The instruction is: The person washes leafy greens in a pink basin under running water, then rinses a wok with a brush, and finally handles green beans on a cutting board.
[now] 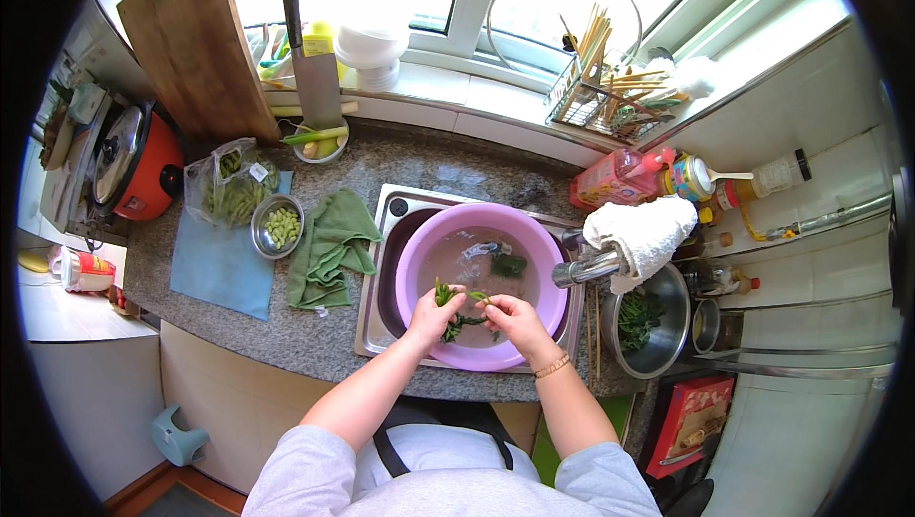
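Observation:
My left hand (430,315) holds a bunch of leafy green vegetable (444,293) above the near part of a purple plastic basin (409,270). Dark leaves of the bunch hang below the fingers. Between thumb and fingers, my right hand (516,322) grips a green stem (477,296) close to the left hand. The basin stands in a stainless steel sink (372,331) and has water (457,245) in it. Under the water lies a dark green piece (508,265), too unclear to name. A metal bracelet (552,365) circles my right wrist.
Right of the basin, a faucet (582,270) carries a white cloth (636,235). Beside it a steel bowl (679,331) contains leafy greens (640,320). To the left are a green cloth (332,252), a small bowl (300,206) of shelled beans, and a cleaver (319,92) standing upright.

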`<state>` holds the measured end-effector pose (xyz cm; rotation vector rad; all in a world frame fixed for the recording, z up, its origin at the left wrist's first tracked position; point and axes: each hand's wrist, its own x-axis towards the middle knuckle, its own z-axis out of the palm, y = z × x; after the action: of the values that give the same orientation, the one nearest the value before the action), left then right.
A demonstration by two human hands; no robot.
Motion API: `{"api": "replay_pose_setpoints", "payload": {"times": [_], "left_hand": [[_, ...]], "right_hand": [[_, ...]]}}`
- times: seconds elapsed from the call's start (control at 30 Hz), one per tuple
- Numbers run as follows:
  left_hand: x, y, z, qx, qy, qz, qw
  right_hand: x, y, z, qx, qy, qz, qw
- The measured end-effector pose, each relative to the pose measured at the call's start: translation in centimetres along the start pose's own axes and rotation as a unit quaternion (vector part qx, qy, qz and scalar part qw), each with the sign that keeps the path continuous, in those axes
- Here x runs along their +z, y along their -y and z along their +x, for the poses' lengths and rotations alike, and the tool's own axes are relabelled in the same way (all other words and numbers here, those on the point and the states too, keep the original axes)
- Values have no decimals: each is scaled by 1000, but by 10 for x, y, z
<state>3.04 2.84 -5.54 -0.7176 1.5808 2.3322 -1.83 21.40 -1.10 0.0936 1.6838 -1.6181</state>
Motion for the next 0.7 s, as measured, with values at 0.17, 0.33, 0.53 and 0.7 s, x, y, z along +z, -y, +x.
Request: {"api": "replay_pose_setpoints", "payload": {"times": [0.17,0.33,0.53,0.7], "left_hand": [[5,-6,1,-13,74,-67,995],[-3,-6,8,22,-9,-133,991],[-9,-8,2,33,13,-57,998],[1,-4,-9,9,30,-55,998]], "right_hand": [[7,-1,1,5,20,-21,1000],[1,2,-1,-23,-80,-2,997],[2,-1,1,-156,-132,-255,945],[27,-23,5,-243,-84,-368,894]]}}
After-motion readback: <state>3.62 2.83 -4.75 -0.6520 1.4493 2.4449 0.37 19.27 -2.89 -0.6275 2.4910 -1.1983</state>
